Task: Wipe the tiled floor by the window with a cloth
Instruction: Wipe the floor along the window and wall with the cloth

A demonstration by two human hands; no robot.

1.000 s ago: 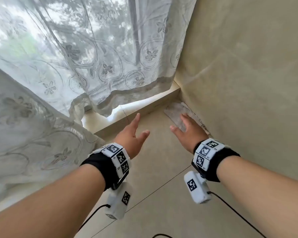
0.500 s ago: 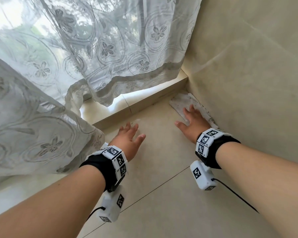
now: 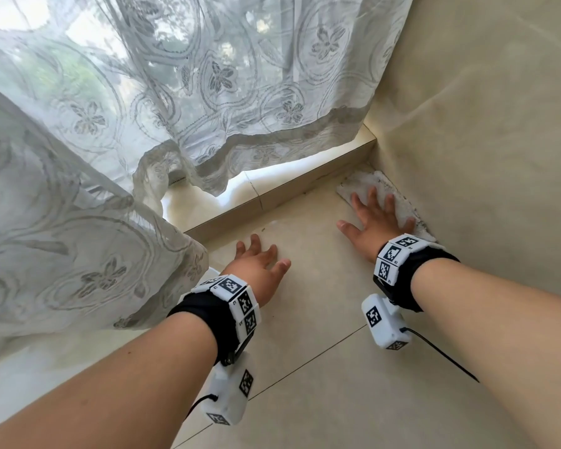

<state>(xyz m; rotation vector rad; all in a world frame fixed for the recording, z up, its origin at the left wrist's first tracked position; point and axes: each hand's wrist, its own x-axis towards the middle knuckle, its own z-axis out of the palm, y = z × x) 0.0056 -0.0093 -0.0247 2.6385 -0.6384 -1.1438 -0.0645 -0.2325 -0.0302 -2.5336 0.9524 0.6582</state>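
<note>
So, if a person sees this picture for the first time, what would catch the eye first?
Probably the sheer white lace curtain with flower patterns, bright with daylight, filling the upper left. Next, two bare forearms reach in from below, wearing black wrist bands with white coded blocks. The right hand presses flat on a grubby white cloth in the far corner of the beige tiled floor; the left hand rests on the tile nearby.

Scene bright, lit by daylight through the lace curtain point(image 3: 208, 92) at upper left. Strong glare on the window sill point(image 3: 289, 170) below the hem. Shadows on the floor point(image 3: 337, 400) soft and faint. Focus sharp; wide-angle bending at the frame edges.
</note>
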